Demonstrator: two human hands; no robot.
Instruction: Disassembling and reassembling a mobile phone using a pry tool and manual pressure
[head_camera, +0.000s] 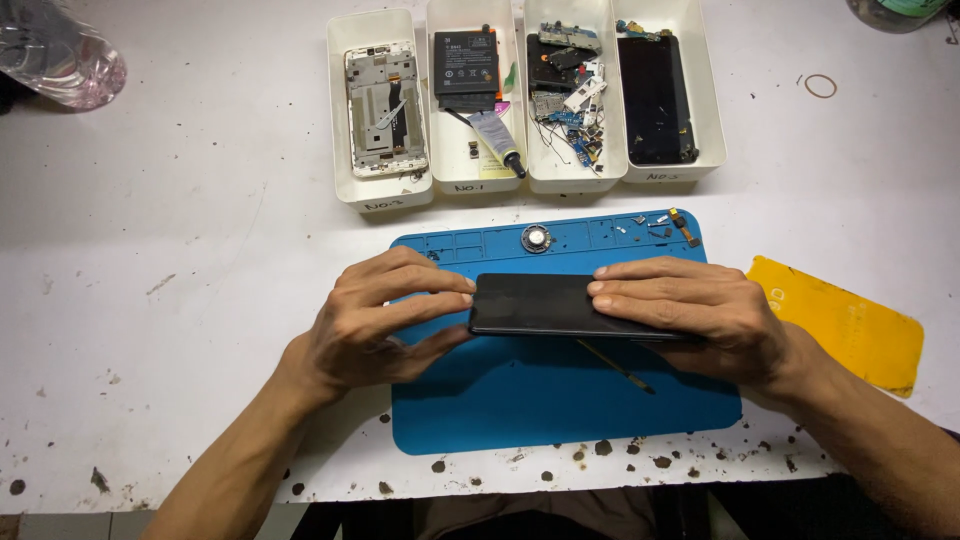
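Both hands grip a dark, flat smartphone just above a blue work mat that lies on a scuffed white table. The left hand pinches the phone's left short end, fingers curled over the top edge and thumb under the lower edge. The right hand lies flat across the phone's right half, fingers stretched over the glass and wrapped round the far end. A thin dark tool rests on the mat just below the phone, partly under the right hand. At the mat's far edge sit a small round silver part and a few tiny loose parts in the moulded recesses. Behind the mat stand four white trays in a row: one with a bare phone frame, one with a black battery and a small glue tube, one with circuit boards and small parts, and one with a black screen panel. A yellow plastic sheet lies right of the mat, and a clear plastic bottle sits at the table's far left corner.
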